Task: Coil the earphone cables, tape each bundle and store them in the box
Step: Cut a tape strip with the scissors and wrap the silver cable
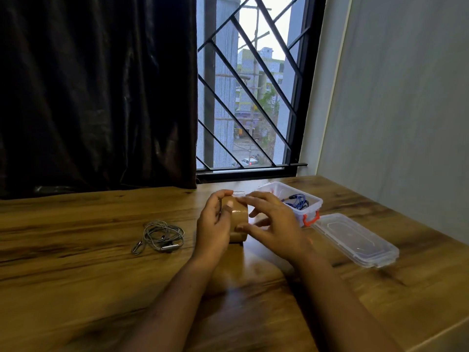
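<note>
Now our left grip [215, 224] clasps the tape roll [239, 217], upright on the counter [76, 275]; our right grip [272, 224], fingers spread, touches its top. Grey earphones [160, 236] lie left, box [308, 199] behind right.

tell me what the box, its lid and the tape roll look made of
Box: clear, glossy plastic; the blue cable shows through its wall. Lid: likely the same clear plastic, with table grain visible through it. Tape roll: brown, shiny film, probably plastic packing tape, judging by its sheen.

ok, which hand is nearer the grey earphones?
Left. The left hand grips the tape roll just right of the grey earphones; the right hand is beyond the roll.
</note>
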{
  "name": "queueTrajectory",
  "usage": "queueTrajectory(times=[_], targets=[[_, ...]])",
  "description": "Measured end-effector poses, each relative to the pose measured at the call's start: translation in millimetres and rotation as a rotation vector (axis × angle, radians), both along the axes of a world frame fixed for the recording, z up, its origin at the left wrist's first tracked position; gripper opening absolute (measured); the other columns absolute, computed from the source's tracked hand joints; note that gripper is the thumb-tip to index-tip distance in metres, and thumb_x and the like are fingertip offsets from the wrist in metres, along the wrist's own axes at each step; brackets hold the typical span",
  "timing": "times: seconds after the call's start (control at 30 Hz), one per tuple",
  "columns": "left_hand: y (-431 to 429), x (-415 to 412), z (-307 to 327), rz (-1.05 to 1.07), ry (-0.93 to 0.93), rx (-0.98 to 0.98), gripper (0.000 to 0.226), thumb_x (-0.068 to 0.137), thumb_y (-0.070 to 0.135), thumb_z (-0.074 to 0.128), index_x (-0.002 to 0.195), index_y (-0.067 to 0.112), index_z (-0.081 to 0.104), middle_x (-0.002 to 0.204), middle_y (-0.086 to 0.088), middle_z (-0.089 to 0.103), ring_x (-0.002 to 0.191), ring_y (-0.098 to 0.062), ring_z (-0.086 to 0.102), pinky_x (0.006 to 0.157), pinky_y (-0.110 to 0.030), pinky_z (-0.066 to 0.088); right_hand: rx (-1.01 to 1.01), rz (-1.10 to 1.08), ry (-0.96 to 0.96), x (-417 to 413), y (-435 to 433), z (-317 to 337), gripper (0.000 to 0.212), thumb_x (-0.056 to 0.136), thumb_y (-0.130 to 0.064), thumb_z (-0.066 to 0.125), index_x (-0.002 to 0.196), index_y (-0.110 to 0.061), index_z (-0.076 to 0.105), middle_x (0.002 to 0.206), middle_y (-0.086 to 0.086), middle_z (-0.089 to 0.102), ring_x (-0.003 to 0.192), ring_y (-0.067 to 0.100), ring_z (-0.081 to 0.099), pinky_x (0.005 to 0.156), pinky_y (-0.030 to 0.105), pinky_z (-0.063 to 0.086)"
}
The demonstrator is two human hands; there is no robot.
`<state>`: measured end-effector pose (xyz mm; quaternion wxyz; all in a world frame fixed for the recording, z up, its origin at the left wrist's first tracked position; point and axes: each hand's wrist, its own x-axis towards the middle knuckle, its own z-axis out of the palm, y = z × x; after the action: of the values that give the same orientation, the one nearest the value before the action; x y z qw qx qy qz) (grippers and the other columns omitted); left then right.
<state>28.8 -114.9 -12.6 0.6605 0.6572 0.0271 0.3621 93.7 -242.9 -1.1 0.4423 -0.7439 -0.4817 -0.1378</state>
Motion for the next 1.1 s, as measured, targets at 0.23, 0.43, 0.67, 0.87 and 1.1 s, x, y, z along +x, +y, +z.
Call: queueTrajectory(times=[0.23, 0.43, 0.67, 0.87, 1.1], targets=[[0.3, 0.4, 1.5, 0.059, -0.011, 0.054, 0.021, 0.098, 0.014, 0.045, 0.108, 0.026, 0.059, 0.100, 0.010, 0.064, 0.090, -0.010, 0.064, 0.074, -0.024, 0.054, -0.033, -0.044, -0.116, 1.5, 0.1, 0.9, 0.049, 0.076, -0.033, 0.077, 0.121, -0.020, 0.061, 0.117, -0.015, 0.049, 0.089, -0.008, 0.053, 0.070, 0.004, 0.048], [4.2, 0.5, 2.7, 0.145, -0.011, 0.170, 0.024, 0.100, 0.013, 0.038, 0.104, 0.022, 0.060, 0.095, 0.004, 0.061, 0.078, -0.008, 0.057, 0.058, -0.009, 0.045, -0.008, -0.070, -0.173, -1.2, 3.5, 1.3, 0.061, 0.069, -0.049, 0.078, 0.120, -0.022, 0.058, 0.116, -0.008, 0.060, 0.088, 0.004, 0.056, 0.071, 0.015, 0.052], [3.6, 1.5, 2.4, 0.118, -0.007, 0.182, 0.026, 0.101, 0.013, 0.037, 0.099, 0.025, 0.060, 0.093, 0.005, 0.064, 0.080, -0.015, 0.062, 0.065, -0.027, 0.052, 0.033, -0.029, -0.201, -0.9, 5.6, 1.4, 0.057, 0.069, -0.048, 0.078, 0.113, -0.016, 0.061, 0.107, -0.014, 0.053, 0.084, 0.005, 0.057, 0.070, 0.018, 0.054], [3.1, -0.6, 4.1, 0.115, -0.030, 0.210, 0.026, 0.100, 0.010, 0.036, 0.098, 0.021, 0.060, 0.087, 0.009, 0.062, 0.069, 0.003, 0.057, 0.060, -0.016, 0.048, 0.040, -0.006, -0.241, 0.0, 8.1, 0.9, 0.053, 0.071, -0.057, 0.071, 0.096, -0.012, 0.059, 0.100, -0.007, 0.051, 0.081, 0.011, 0.055, 0.065, 0.026, 0.055], [5.1, 0.5, 1.9, 0.136, -0.006, 0.220, 0.024, 0.101, 0.016, 0.037, 0.103, 0.022, 0.060, 0.091, 0.005, 0.062, 0.079, -0.014, 0.061, 0.064, -0.028, 0.052, 0.057, 0.003, -0.125, -0.1, 7.1, -1.8, 0.060, 0.069, -0.047, 0.077, 0.116, -0.017, 0.055, 0.107, -0.009, 0.050, 0.086, 0.010, 0.057, 0.066, 0.020, 0.056]])
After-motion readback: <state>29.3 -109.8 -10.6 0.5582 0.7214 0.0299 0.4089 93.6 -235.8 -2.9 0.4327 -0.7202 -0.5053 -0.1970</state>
